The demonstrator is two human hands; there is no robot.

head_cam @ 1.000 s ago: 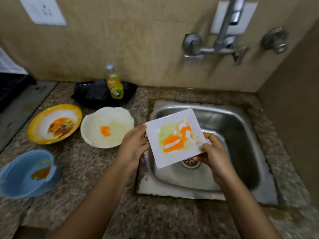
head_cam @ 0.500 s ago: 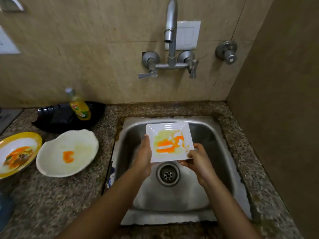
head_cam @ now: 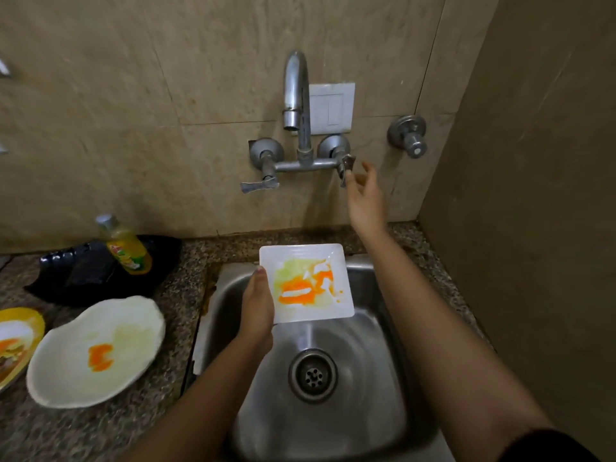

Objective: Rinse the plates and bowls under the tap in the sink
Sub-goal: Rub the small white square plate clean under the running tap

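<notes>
A small square white plate (head_cam: 308, 301) smeared with orange and yellow-green sauce hangs over the steel sink (head_cam: 376, 355), below the tap's spout (head_cam: 295, 91). My left hand (head_cam: 256, 308) grips its left edge, thumb on top. My right hand (head_cam: 365, 191) is raised to the wall, fingers spread, fingertips at the tap's right lever (head_cam: 345, 168). No water runs from the spout. A round white plate (head_cam: 96, 351) with an orange smear lies on the counter left of the sink. A yellow-rimmed plate (head_cam: 16, 341) with food remains is cut off at the left edge.
A yellow dish-soap bottle (head_cam: 125, 246) rests on a black tray (head_cam: 83, 271) at the back of the granite counter (head_cam: 100, 425). The tap's left lever (head_cam: 260, 185) and a separate wall valve (head_cam: 408, 135) stick out from the tiled wall. A brown side wall (head_cam: 533, 195) closes the right.
My right hand has let go of the square plate and risen to the tap's right lever. My left hand alone now holds the plate, slightly farther back over the sink.
</notes>
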